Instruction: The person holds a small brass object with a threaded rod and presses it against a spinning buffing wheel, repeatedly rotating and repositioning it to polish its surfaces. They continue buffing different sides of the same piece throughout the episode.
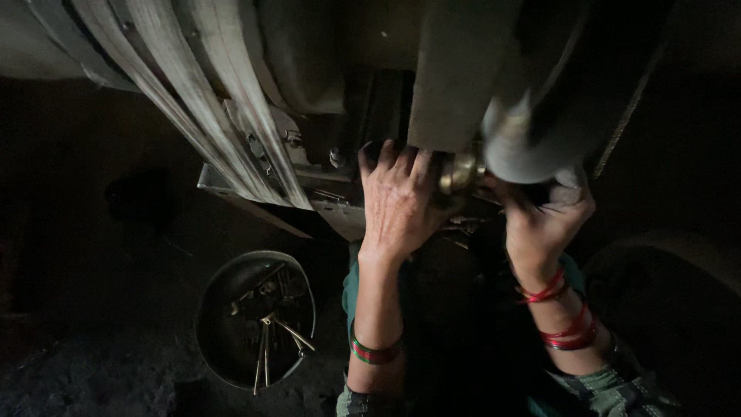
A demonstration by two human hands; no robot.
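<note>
We look down in dim light. Our left hand (pixel 397 202) lies flat, fingers spread, on the dark machine body (pixel 455 69), just beside a small brass fitting (pixel 457 173). Our right hand (pixel 540 220) curls at the fitting's other side, under a grey roller (pixel 521 147); we cannot tell what it pinches. A round metal bowl (pixel 224 340) of bolts sits lower left.

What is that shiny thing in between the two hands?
A small brass-coloured metal fitting on the machine sits between the left hand and the right hand, seen in the head view.
</note>
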